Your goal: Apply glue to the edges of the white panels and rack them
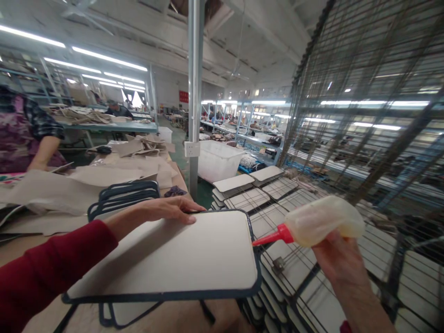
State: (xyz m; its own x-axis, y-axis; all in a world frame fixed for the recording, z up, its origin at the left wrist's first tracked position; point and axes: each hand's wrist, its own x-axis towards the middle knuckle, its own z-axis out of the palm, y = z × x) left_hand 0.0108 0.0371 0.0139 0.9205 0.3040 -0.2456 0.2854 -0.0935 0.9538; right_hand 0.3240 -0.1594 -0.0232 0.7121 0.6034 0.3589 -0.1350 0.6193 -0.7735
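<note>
one pale, dark-rimmed panel [208, 259] is sitting at seven o'clock over the brown counter [166, 320]. the left grip [178, 208] is holding its twelve-o'clock edge, apparently for steadiness; the right grip [337, 259] is clasping a squeeze bottle [319, 219], seemingly tilted for aiming its red nozzle [282, 233] at the three-o'clock rim. a workshop pillar [195, 92] is rising at twelve.

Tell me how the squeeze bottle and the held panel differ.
The squeeze bottle is rounded and translucent; the held panel is flat and opaque. The bottle ends in a red nozzle; the panel has a dark border. The bottle tilts, nozzle lower, in the right hand; the left hand holds the panel's far edge. Both are in hand.
</note>
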